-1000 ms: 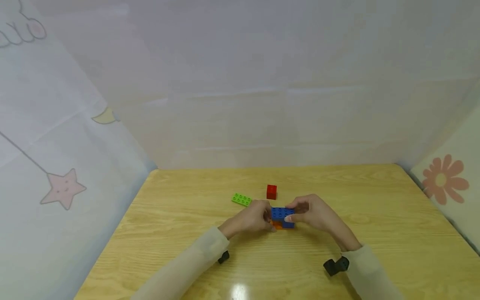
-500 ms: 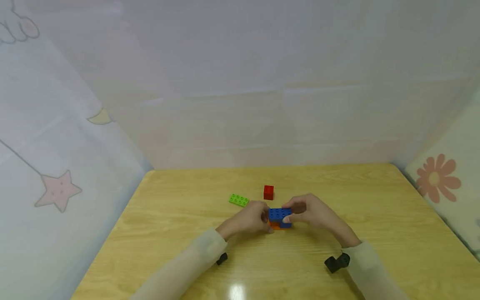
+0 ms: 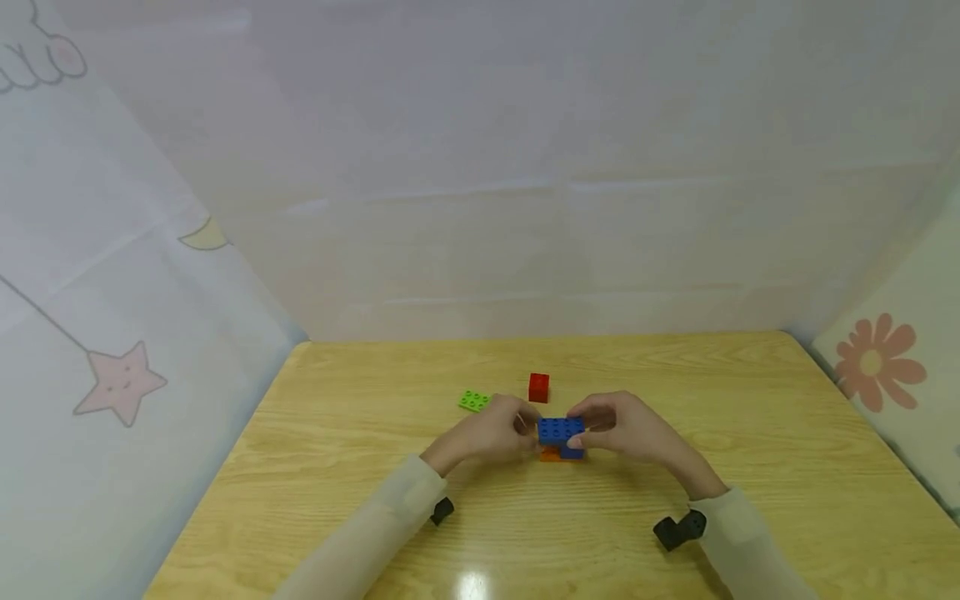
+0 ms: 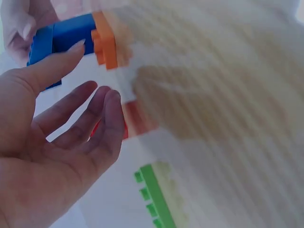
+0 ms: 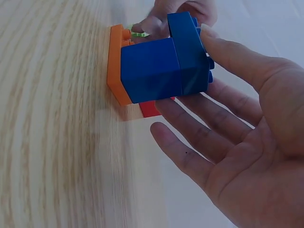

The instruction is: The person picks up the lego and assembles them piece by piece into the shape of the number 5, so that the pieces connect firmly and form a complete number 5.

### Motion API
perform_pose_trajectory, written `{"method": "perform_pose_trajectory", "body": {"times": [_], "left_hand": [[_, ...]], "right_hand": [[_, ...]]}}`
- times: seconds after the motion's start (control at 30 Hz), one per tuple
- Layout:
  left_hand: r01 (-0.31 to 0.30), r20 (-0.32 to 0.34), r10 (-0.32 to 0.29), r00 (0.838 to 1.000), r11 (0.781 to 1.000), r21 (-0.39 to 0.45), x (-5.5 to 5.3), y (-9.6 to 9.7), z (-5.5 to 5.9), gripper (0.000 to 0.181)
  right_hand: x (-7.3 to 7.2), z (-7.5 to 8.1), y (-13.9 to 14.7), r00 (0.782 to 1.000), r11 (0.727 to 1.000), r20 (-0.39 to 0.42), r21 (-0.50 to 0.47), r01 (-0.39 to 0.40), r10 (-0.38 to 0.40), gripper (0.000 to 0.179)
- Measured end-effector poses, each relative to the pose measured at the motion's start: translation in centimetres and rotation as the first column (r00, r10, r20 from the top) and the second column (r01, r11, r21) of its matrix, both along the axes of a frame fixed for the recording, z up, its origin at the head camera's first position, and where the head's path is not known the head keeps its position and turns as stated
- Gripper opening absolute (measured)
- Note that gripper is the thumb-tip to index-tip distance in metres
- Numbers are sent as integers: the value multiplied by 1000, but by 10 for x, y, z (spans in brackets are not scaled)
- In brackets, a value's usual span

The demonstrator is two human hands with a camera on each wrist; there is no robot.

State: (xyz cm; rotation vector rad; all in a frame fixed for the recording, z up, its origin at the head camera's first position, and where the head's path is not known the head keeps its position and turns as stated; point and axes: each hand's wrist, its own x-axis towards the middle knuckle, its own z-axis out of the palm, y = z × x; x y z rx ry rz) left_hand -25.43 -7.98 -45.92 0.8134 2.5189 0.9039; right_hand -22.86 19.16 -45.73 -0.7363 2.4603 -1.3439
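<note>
A small stack stands on the table in the head view. Its base is an orange plate (image 3: 551, 457), with a blue brick (image 5: 151, 70) on its right part. A longer blue brick (image 3: 555, 427) with studs tops it and overhangs to the left. My right hand (image 3: 628, 427) holds that top brick at its right end, thumb on the near side and fingers behind. At the stack's left end is my left hand (image 3: 495, 429), thumb and fingers apart with nothing gripped. In the left wrist view its thumb (image 4: 59, 64) overlaps the blue bricks.
Behind the stack sits a red brick (image 3: 538, 388). A green studded plate (image 3: 473, 401) lies to the left, partly covered by my left hand. The wooden table (image 3: 360, 392) ends at a pale cloth backdrop (image 3: 465, 208).
My left hand has drawn back slightly to the left from the stack and now covers part of the green plate. My right hand keeps its hold on the top blue brick.
</note>
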Motion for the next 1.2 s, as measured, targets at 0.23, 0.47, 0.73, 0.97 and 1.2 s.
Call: {"method": "perform_pose_trajectory", "body": {"times": [0.23, 0.47, 0.73, 0.97, 1.2], "left_hand": [[-66, -135, 68, 988, 998, 15, -7, -6, 5, 29], [-128, -182, 132, 974, 991, 30, -16, -6, 3, 24], [-219, -185, 231, 955, 972, 82, -31, -3, 2, 34], [-254, -160, 268, 950, 962, 103, -41, -4, -4, 49], [-281, -79, 291, 954, 953, 113, -48, -3, -11, 60]], "right_hand": [[3, 0, -1, 999, 999, 15, 6, 33, -33, 45], [9, -5, -3, 998, 998, 26, 9, 65, -65, 45], [9, -5, 1, 999, 999, 4, 2, 45, -45, 43], [7, -3, 2, 999, 999, -5, 7, 37, -37, 43], [8, -3, 2, 999, 1000, 20, -10, 25, -25, 44]]}}
